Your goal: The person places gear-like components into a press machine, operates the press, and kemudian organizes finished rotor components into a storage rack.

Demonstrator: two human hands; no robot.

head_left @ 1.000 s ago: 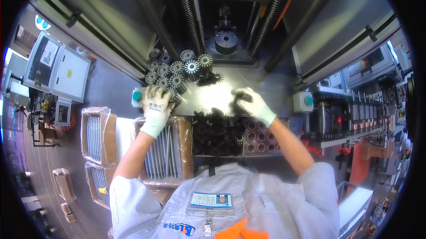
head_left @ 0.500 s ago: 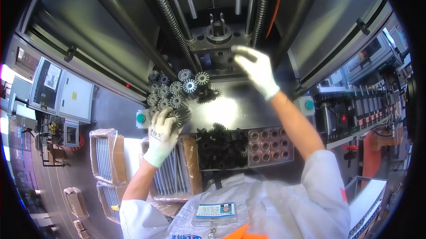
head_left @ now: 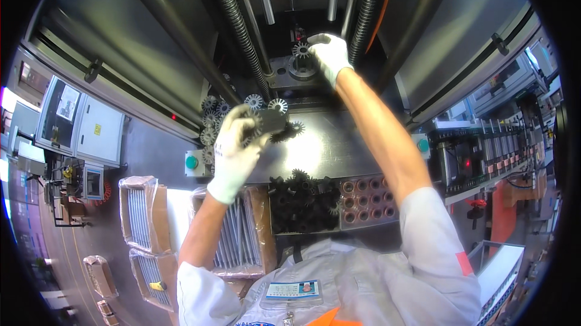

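Your left hand [head_left: 235, 152], in a white glove, is raised over the left part of the metal bench [head_left: 348, 138], its forearm slanting up and to the right from the lower left, elbow bent, wrist nearly straight. Its grip is closed round the left end of a dark, slotted core [head_left: 274, 121], fingers arched over the top and thumb stretched below; the core lies on its side in the hand, its other end pointing right, slightly blurred. Your right hand [head_left: 333, 58], also gloved, is farther forward, at the press, its long bare forearm running up and to the left from the right sleeve, elbow almost straight. The fingers bend leftward at the right edge of a second core [head_left: 301, 50], which shows its toothed end above the round fixture [head_left: 301, 71]; whether this grip is pinching or only touching, you cannot tell from here. Just beyond and left of your left hand stand more cores [head_left: 210, 121], packed close. Along the near edge of the bench, between your arms, are a heap of black parts [head_left: 302, 205] and, touching it on the right, a tray of copper rings [head_left: 364, 201].
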